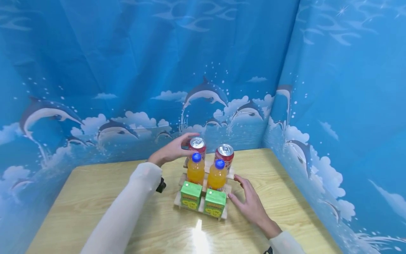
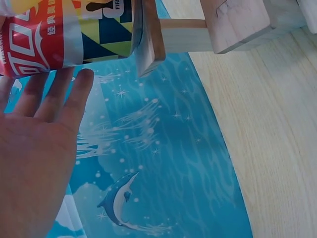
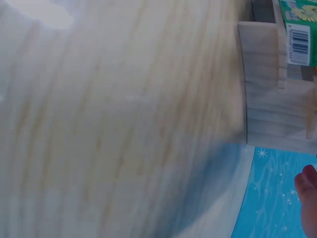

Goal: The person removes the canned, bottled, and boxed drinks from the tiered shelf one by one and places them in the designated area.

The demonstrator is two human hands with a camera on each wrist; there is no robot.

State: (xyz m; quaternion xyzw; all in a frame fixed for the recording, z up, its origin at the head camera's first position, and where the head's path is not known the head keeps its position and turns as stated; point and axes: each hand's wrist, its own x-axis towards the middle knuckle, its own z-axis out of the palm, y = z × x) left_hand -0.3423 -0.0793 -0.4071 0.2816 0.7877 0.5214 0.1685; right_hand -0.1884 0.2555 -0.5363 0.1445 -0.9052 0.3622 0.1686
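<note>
Red cola can (image 1: 198, 145) stands upright, long axis vertical, on the top tier of a stepped wooden rack (image 3: 267, 104), just right of the left hand (image 1: 172, 149), whose thumb and fingers curve around it; how firmly cannot be told. Nearer the person than those fingers stand two orange-drink bottles (image 1: 195, 173) and, lower, two green drink cartons (image 1: 191, 198). Farther right, between the hands, is a second red can (image 1: 226, 154). The right hand (image 1: 250, 203), farther from the first can, holds nothing, thumb and fingers parted beside the rack.
</note>
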